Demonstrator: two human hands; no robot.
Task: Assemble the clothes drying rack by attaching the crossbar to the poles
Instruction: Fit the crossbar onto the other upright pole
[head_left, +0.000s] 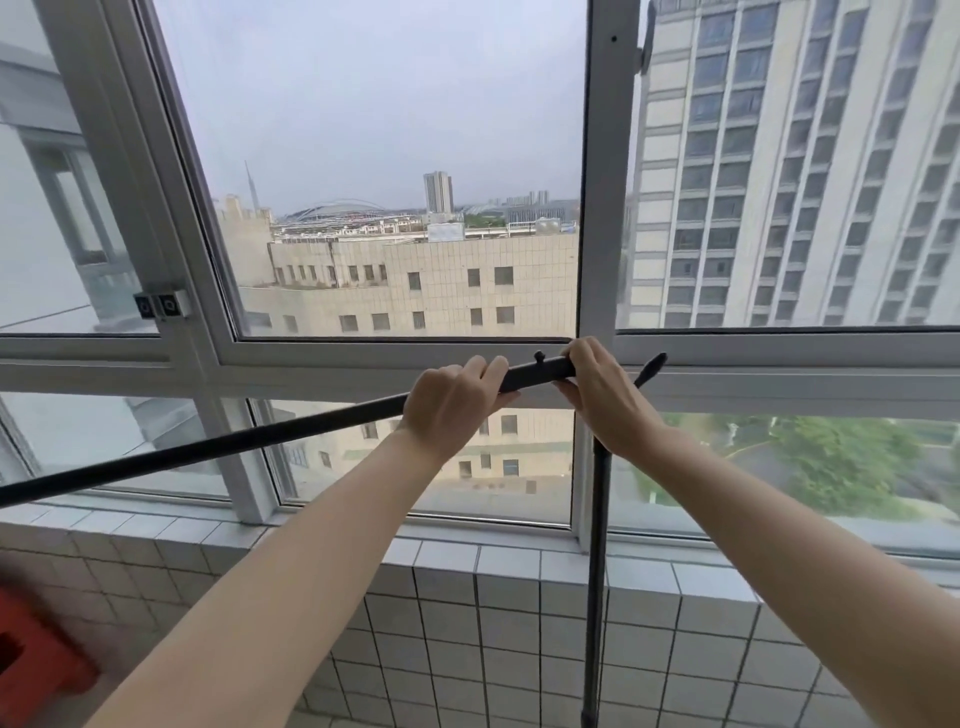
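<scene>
A: Where was the crossbar (208, 452)?
B: Slanting up from the low left to the top of the upright pole (597, 571) by the window.
A: And the hands?
B: Left hand (449, 408) and right hand (605, 395) both gripped the crossbar near its right end.

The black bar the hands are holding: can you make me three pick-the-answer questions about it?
1. Where does the bar run from the hands?
A. down-left
B. straight up
C. far right

2. How many hands grip it?
A. none
B. one
C. two

3. How does the pole stand?
A. flat on the floor
B. upright
C. upside down on the sill

Answers: 1 A, it slopes to the left edge. 2 C, left hand and right hand both close on it. 3 B, it rises below the right hand.
</scene>
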